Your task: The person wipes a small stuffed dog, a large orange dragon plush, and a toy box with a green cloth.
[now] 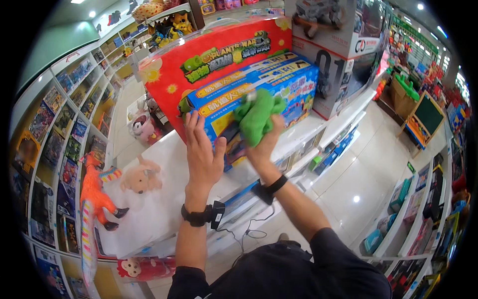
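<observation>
My right hand grips a bunched green cloth, blurred, against the front of the nearer blue toy box. The fingers of my left hand rest at that box's left end, thumb apart, and hold nothing. A second blue box stands right behind it. Both are in front of a large red toy box with a clear handle on top. All these boxes stand on a white shelf top. Each wrist wears a black strap with a small device.
Grey toy-car boxes are stacked at the right end. On the left lie an orange toy horse with striped wings and a beige plush dog. A thin cable hangs below my wrists. Stocked shelves line both sides.
</observation>
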Demonstrator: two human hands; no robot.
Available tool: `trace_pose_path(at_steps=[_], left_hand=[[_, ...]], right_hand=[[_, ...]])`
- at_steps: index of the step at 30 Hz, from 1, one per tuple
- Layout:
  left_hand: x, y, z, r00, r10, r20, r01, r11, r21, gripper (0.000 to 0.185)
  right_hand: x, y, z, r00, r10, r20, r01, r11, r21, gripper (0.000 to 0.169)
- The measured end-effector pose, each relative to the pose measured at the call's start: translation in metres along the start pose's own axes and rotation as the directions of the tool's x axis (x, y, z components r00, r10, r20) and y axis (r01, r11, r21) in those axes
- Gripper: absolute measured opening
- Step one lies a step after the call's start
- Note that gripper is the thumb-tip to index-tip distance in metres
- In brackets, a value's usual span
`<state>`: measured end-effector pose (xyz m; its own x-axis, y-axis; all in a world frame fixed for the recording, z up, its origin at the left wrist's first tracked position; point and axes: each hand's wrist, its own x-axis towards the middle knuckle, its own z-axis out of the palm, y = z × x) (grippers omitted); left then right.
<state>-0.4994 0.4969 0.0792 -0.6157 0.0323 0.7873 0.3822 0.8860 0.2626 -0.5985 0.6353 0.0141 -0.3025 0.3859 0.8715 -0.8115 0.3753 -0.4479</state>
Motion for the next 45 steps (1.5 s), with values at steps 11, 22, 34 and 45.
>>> trace_pose_path(at_steps=[11,22,34,45], left_hand=[[-0.003,-0.003,0.009,1.000,0.002,0.002,-0.002,1.000,-0.013,0.070],[0.002,0.008,0.016,0.997,-0.055,-0.058,0.061,0.992,0.107,0.063],[0.005,0.010,0.027,0.992,-0.086,-0.092,0.095,0.990,0.101,0.072],[0.001,0.011,0.032,0.992,-0.071,-0.103,0.081,0.992,0.094,0.066]], right_hand=[[-0.011,-0.029,-0.021,0.963,0.070,0.260,-0.090,0.994,0.066,0.054],[0.106,0.106,-0.058,0.997,0.048,0.054,-0.038,0.985,-0.169,0.054],[0.076,0.169,-0.095,0.913,0.205,0.353,-0.020,0.886,-0.464,0.065],[-0.014,0.007,-0.050,0.799,0.286,0.529,-0.312,0.949,-0.042,0.070]])
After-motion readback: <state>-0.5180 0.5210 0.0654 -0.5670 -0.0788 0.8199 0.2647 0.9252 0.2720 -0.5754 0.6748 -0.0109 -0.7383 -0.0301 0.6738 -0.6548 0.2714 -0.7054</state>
